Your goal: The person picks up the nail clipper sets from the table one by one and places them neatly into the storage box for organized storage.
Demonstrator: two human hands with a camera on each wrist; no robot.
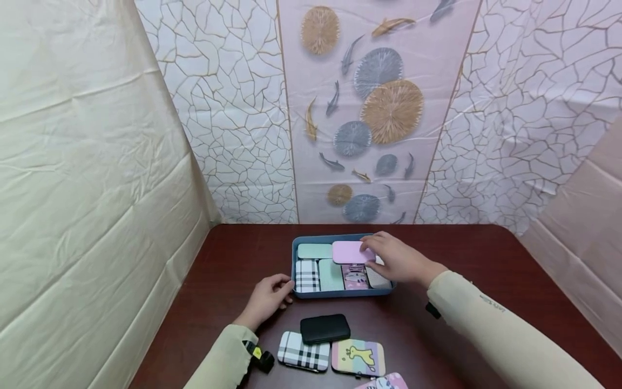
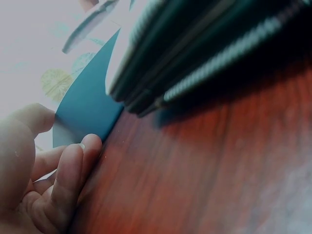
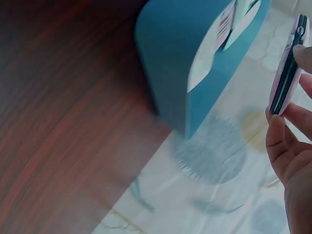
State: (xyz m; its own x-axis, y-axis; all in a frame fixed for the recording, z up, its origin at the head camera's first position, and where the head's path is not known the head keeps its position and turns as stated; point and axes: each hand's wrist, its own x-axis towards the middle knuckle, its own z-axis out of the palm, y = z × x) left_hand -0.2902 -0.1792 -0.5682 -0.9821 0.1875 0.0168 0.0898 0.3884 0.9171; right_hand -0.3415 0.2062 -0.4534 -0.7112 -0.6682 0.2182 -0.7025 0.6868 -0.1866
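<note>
In the head view my right hand (image 1: pixel 398 259) holds a pink zip case (image 1: pixel 347 252) over the back right of a blue box (image 1: pixel 345 294). The right wrist view shows the case edge-on, its dark zipper side (image 3: pixel 287 73) between thumb and fingers. Thumb and curled fingers of my left hand (image 1: pixel 267 297) grip the box's front left corner; the left wrist view shows them against its blue wall (image 2: pixel 90 105). Inside the box lie a mint case (image 1: pixel 313 251) at the back, and a plaid case (image 1: pixel 307 276), another mint case (image 1: pixel 331 275), a pink patterned case (image 1: pixel 355 276) and a pale case (image 1: pixel 379 278) in front.
On the dark red table (image 1: pixel 233 248), nearer to me, lie a black case (image 1: pixel 324 328), a plaid case (image 1: pixel 303 352), a giraffe case (image 1: pixel 359 356) and a pink patterned case (image 1: pixel 386 382) at the frame's lower edge. A patterned cloth (image 1: pixel 233 135) hangs behind the table.
</note>
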